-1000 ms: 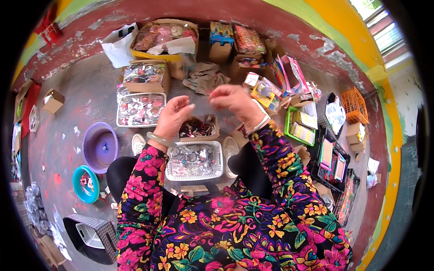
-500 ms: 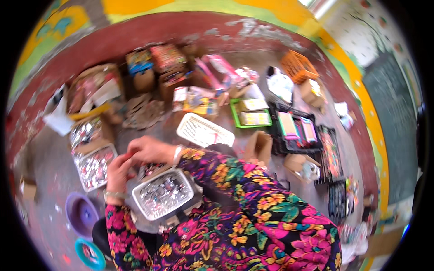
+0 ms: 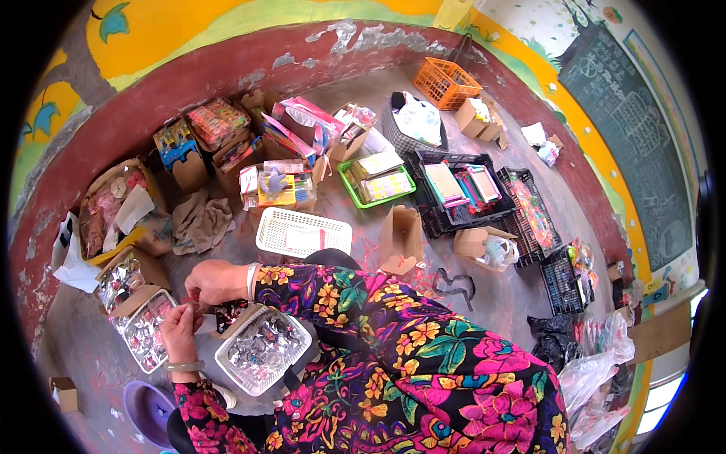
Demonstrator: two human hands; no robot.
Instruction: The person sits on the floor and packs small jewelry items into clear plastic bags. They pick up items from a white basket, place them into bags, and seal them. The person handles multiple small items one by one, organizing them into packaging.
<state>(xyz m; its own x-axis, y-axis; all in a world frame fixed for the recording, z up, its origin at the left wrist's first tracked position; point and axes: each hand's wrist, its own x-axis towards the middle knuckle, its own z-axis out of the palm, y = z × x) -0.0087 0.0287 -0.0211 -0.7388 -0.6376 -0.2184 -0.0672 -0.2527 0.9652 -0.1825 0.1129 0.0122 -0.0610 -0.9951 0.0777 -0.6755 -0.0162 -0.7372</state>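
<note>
My left hand [image 3: 179,333], a bangle at its wrist, is closed in a pinch. Just above and to its right, my right hand [image 3: 219,281], with a pale band at the wrist, pinches too. A small gap separates the fingertips; whatever they hold is too small to make out. Below the right wrist stands a white basket [image 3: 253,382] of small silvery wrapped pieces. A small box [image 3: 229,316] with dark pieces sits beside it, partly covered by my right sleeve. Left of my left hand, another white tray [image 3: 134,344] holds similar shiny pieces.
Beyond my right arm lies a white plastic basket [image 3: 274,240]. Cardboard boxes [image 3: 189,175] of goods line the red wall. A green basket [image 3: 376,198], black crates [image 3: 431,222] and an open carton [image 3: 401,238] stand to the right. A purple basin [image 3: 140,397] sits at lower left.
My hands, touching before, are now slightly apart. The whole view has swung, so the room's things appear farther left, and the picture is sharper.
</note>
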